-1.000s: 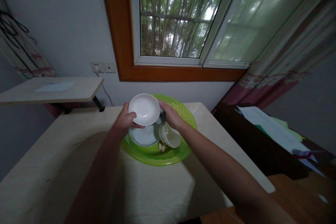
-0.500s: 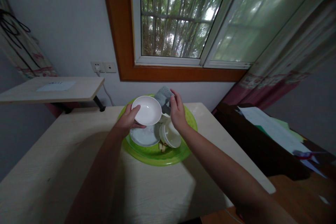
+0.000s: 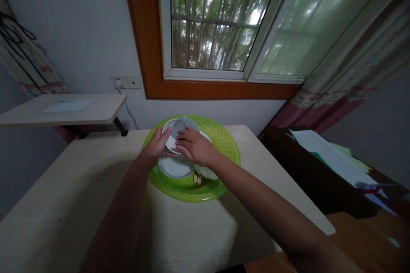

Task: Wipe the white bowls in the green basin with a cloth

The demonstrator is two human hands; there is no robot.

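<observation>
My left hand [image 3: 156, 147] grips a white bowl [image 3: 168, 145] by its left side, thumb over the rim, and holds it tilted above the green tray [image 3: 192, 196]. A grey cloth [image 3: 185, 123] lies in the bowl's mouth, with my right hand [image 3: 195, 147] closed on it and pressing it against the inside. Beneath the bowl, a white plate [image 3: 176, 168] rests in the tray. Other white bowls [image 3: 209, 173] sit to its right, mostly covered by my right hand. Small light wooden pieces [image 3: 197, 178] stick out beside them.
The tray stands on a pale wooden table [image 3: 179, 230] below a window [image 3: 221, 21]. A raised shelf [image 3: 64, 111] with a paper sheet is at the left, near a wall socket [image 3: 125, 82]. Papers [image 3: 336, 162] lie on a dark surface at the right.
My right hand has moved left with the grey cloth, from beside the bowl to inside it. The left hand keeps the bowl in about the same place.
</observation>
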